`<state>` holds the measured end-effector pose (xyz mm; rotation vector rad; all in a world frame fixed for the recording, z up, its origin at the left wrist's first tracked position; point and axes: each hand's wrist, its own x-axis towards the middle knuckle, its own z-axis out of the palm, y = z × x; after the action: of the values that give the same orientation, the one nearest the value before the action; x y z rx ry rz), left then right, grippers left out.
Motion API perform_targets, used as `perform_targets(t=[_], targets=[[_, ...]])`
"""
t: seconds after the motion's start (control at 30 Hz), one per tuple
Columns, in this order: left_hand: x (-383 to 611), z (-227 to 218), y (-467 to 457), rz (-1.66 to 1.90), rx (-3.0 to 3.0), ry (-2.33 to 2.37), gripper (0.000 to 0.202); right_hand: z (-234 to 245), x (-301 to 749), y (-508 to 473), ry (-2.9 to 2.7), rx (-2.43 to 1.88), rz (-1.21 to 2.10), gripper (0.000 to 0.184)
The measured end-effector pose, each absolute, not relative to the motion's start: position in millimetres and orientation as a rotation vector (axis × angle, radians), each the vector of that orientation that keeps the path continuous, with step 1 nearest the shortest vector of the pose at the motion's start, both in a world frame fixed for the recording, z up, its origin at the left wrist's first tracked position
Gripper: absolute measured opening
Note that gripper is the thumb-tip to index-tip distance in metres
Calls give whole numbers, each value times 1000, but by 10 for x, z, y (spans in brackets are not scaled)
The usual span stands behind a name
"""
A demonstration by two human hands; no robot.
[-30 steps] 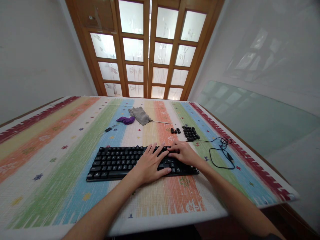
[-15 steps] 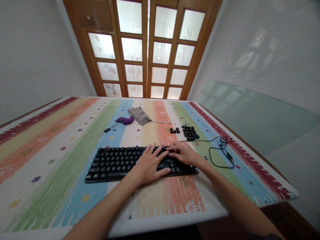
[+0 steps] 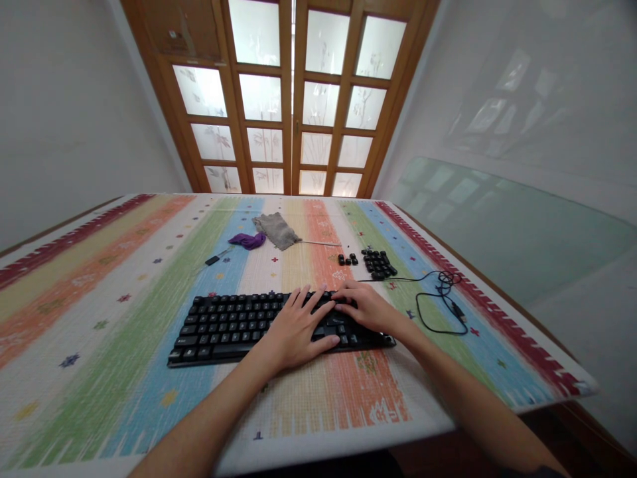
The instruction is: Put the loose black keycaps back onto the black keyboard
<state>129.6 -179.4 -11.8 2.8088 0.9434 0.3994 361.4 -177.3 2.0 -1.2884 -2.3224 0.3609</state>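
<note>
A black keyboard [image 3: 233,325] lies flat in front of me, and some keycaps are off its right-hand part. My left hand [image 3: 293,332] rests over the right-centre of the keyboard, fingers spread flat and thumb stretched to the right. My right hand [image 3: 365,304] is at the keyboard's upper right, its thumb and index finger bent close together at the left hand's fingertips. Whatever lies between those fingers is too small and hidden to name. Behind the keyboard sit a block of loose black keycaps [image 3: 379,264] and a smaller group of keycaps [image 3: 347,259].
The keyboard's black cable [image 3: 438,332] lies coiled at the right. Farther back are a grey cloth [image 3: 277,230], a purple cloth [image 3: 247,241], a thin pale stick [image 3: 321,243] and a small black piece with thin wires [image 3: 212,260]. A striped cloth [image 3: 124,372] covers the table.
Both hands keep almost the same place and pose on the keyboard. The view has shifted very slightly.
</note>
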Motion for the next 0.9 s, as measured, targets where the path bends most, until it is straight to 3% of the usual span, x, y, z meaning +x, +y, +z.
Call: perform_targets(t=[0.13, 0.43, 0.73, 0.9], targets=[[1292, -129, -1785, 397, 2801, 949, 72, -6, 3608, -1780, -2371, -1276, 238, 17], [1307, -150, -1767, 411, 2798, 945, 72, 151, 3436, -1874, -2620, -1482, -107, 43], [1307, -112, -1786, 373, 2830, 948, 69, 131, 3436, -1878, -2708, -1409, -78, 32], [1300, -108, -1792, 370, 2832, 953, 73, 95, 3569, -1785, -2522, -1268, 124, 29]])
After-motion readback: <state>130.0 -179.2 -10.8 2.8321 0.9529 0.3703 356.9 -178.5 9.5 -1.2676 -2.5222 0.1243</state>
